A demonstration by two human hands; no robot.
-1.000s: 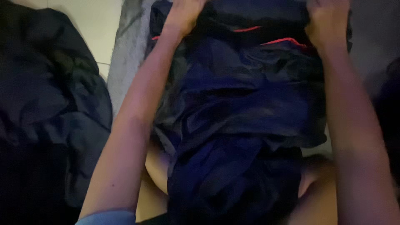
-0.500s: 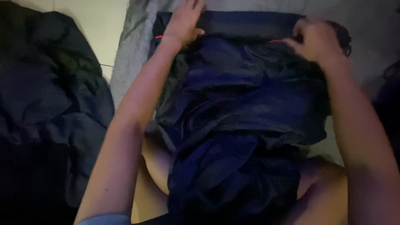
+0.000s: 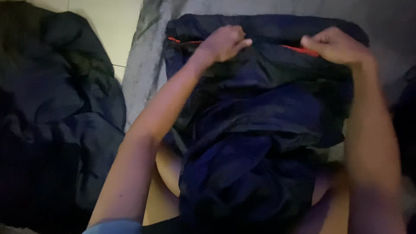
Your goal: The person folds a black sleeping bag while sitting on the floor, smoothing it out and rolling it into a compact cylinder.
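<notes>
A dark navy garment with a thin red trim lies on a grey blanket and drapes down over my lap. My left hand grips the garment's upper fold near the left end of the red trim. At the right end of the trim, my right hand pinches the same fold, fingers closed on the cloth. Both arms reach forward over the crumpled lower part of the garment.
A heap of dark clothing lies on the left, partly on the pale tiled floor. More dark fabric shows at the right edge. My bare knees are under the garment.
Both hands have moved toward me and closer together, drawing the garment's top edge down into a fold. The view has shifted so more of the grey blanket shows at the top.
</notes>
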